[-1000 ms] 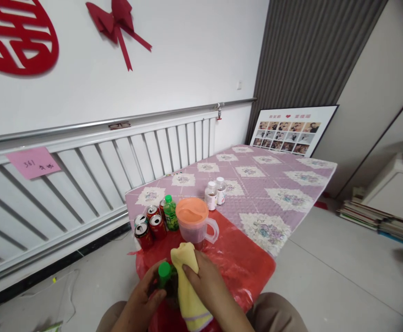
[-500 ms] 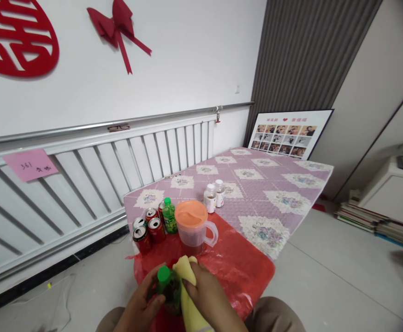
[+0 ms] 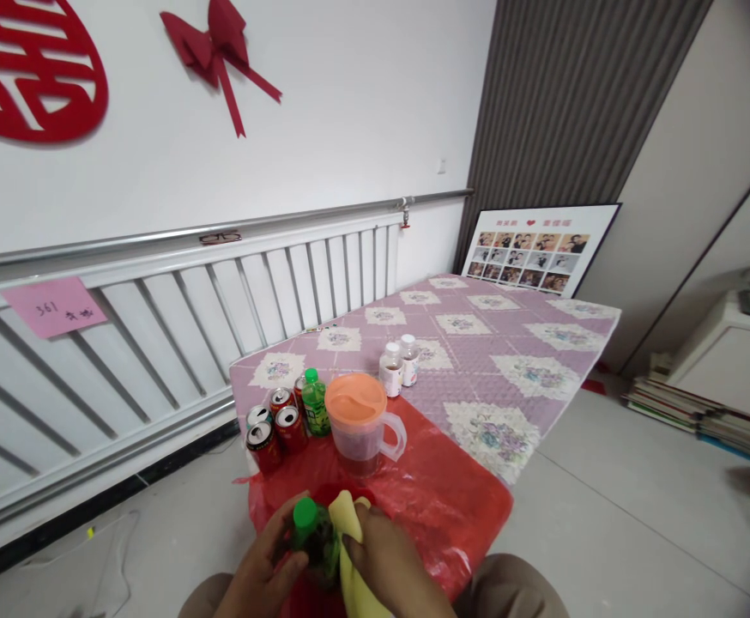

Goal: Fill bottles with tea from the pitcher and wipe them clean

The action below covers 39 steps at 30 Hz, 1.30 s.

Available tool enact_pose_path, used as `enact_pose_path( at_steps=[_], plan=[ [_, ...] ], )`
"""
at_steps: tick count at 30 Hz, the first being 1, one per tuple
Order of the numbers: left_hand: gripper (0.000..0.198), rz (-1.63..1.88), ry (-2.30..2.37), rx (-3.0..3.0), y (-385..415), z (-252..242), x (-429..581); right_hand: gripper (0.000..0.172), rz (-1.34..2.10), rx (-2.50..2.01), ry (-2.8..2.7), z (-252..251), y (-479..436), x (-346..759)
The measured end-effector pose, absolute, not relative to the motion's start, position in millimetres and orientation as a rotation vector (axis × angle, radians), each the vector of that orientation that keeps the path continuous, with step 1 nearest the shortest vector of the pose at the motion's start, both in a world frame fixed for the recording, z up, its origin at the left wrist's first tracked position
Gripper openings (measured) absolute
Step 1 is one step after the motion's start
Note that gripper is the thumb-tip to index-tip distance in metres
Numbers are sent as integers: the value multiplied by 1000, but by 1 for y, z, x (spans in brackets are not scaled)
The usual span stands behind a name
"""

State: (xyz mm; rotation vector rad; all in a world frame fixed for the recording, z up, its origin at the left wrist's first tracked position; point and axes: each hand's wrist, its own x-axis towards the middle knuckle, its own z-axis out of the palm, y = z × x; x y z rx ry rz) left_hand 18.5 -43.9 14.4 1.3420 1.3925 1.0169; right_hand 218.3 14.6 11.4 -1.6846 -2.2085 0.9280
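My left hand [image 3: 270,554] is wrapped round a plastic bottle [image 3: 318,542] with a green cap, held close to me at the table's near end. A yellow cloth [image 3: 349,549] is bunched in my right hand [image 3: 384,545], its upper folds against the bottle's side. Beyond my hands stands a clear plastic pitcher [image 3: 359,446] with an orange lid and a little dark liquid inside. Left of the pitcher is another green-capped bottle [image 3: 315,403], upright beside several opened drink cans [image 3: 290,427]. The lower part of the held bottle is dark and partly hidden by my fingers.
A red plastic sheet [image 3: 452,489] covers the near end of the table, over a purple floral tablecloth [image 3: 478,360]. Two small white-capped bottles [image 3: 391,371] stand behind the pitcher. A white radiator [image 3: 175,326] runs along the left wall.
My right hand and the yellow cloth have shifted slightly down along the bottle's side. My left hand and the held bottle stay nearly in place.
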Motion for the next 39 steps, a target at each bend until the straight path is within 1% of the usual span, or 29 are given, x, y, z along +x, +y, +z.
enact_pose_path(
  at_steps=[5,10,14,17,22,26,30,35,39],
  plan=[
    [60,1045,1374,1333,-43,13,18,31,955,-1617,-2207,12,14,220],
    [64,1047,1302,1320,-40,5,15,33,912,-1441,-2102,42,12,221],
    [60,1051,1313,1337,-41,6,14,31,888,-1416,-2078,58,13,220],
    [61,1038,1291,1338,-39,1,12,33,909,-1442,-2096,51,14,219],
    [65,1093,1204,1390,-33,-20,7,35,1045,-1568,-2115,14,13,219],
    [63,1095,1250,1385,-32,-23,5,41,1117,-1546,-2048,-3,9,222],
    [63,1111,1247,1377,-32,-23,5,41,1097,-1502,-2021,8,6,225],
    [65,1180,1234,1347,-32,-32,10,49,986,-1438,-1989,35,4,227],
    [66,1250,1340,1327,-32,-41,17,52,1029,-1420,-1974,32,7,226]
  ],
)
